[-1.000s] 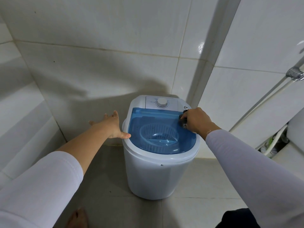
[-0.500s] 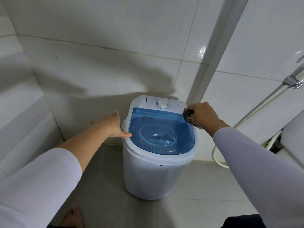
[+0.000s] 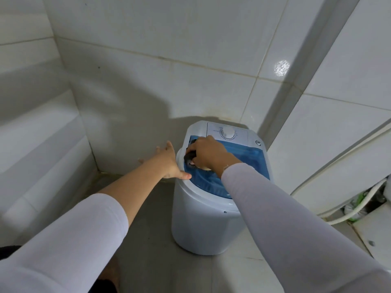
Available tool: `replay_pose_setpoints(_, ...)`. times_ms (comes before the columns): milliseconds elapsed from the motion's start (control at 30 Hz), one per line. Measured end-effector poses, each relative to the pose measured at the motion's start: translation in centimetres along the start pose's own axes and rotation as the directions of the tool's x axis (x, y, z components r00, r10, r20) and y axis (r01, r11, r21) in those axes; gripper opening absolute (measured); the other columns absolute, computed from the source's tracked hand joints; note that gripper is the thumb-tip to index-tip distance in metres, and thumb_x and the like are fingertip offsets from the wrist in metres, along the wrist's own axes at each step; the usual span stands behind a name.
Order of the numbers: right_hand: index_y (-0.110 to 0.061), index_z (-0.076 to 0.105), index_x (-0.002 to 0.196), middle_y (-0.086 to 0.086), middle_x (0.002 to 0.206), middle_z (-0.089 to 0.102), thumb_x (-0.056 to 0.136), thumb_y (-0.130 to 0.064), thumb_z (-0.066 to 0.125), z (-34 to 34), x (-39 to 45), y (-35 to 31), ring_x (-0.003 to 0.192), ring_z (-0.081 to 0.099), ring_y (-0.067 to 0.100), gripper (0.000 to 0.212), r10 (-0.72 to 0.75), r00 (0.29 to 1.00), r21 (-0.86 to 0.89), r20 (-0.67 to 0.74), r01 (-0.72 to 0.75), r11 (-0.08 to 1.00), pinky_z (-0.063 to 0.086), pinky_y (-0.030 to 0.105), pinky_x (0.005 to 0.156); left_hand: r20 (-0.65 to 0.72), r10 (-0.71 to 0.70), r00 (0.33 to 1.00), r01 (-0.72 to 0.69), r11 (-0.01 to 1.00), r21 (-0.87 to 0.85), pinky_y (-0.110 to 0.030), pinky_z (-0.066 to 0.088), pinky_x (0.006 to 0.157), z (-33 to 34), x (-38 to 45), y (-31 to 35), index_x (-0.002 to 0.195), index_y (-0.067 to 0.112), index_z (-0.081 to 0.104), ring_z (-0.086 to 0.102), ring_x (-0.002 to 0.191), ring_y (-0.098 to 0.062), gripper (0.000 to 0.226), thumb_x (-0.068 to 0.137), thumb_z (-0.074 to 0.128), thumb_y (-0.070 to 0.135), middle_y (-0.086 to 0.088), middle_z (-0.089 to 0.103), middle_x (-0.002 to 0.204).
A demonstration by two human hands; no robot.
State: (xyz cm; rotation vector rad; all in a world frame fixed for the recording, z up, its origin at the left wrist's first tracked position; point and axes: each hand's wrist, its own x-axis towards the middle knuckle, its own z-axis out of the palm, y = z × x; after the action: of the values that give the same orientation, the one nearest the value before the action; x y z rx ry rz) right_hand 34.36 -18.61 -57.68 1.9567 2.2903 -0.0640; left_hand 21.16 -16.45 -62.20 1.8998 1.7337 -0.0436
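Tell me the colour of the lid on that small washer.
See-through blue lid, on a white washer body; the head view shows it best.

Left hand (image 3: 169, 163) flat, right hand (image 3: 208, 154) seemingly curled

Glossy white wall tiles (image 3: 148, 28) spread left of the grey corner strip (image 3: 303, 66); a light glare (image 3: 281, 67) sits just beside it, grey floor tiles (image 3: 152, 240) lie below.

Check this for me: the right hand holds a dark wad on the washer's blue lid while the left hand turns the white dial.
Not quite. The head view shows the left hand off the white dial: it rests open against the left rim of the washer, thumb on the edge. The right hand does hold the dark wad on the blue lid.
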Motion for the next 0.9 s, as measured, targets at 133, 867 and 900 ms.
replay_pose_setpoints(133,-0.024,0.060,0.126,0.009,0.126,0.059,0.088,-0.025,0.058,0.2,0.2,0.3,0.118,0.051,0.030,0.038,0.008,1.000,0.018,-0.020,-0.007,1.000,0.048,0.043,0.099,0.011,0.005,1.000,-0.005,1.000,0.004,-0.056,0.020,0.115,-0.2,-0.1,0.1,0.148,0.016,-0.021,-0.002,0.148,-0.032,0.137,0.062,0.076,0.060,-0.014,-0.008,0.160)
replay_pose_setpoints(867,-0.009,0.062,0.121,0.014,0.120,0.063,0.085,-0.013,0.059,1.0,-0.4,3.7,0.112,0.057,0.033,0.036,0.089,0.994,-0.015,-0.056,-0.090,0.996,0.052,0.043,0.095,0.002,-0.019,1.000,0.019,0.991,0.129,-0.067,0.009,0.112,-0.8,-1.7,0.9,0.149,0.014,-0.018,-0.007,0.148,-0.028,0.130,0.067,0.070,0.064,-0.009,-0.005,0.161)
replay_pose_setpoints(900,-0.010,0.063,0.120,0.014,0.119,0.063,0.086,-0.013,0.059,1.1,-0.6,3.9,0.111,0.058,0.032,0.035,0.098,0.994,-0.009,-0.057,-0.099,0.995,0.052,0.042,0.094,0.001,-0.019,1.000,0.018,0.992,0.127,-0.066,0.008,0.112,-0.8,-1.8,0.9,0.149,0.014,-0.017,-0.007,0.148,-0.028,0.129,0.068,0.070,0.063,-0.009,-0.005,0.161)
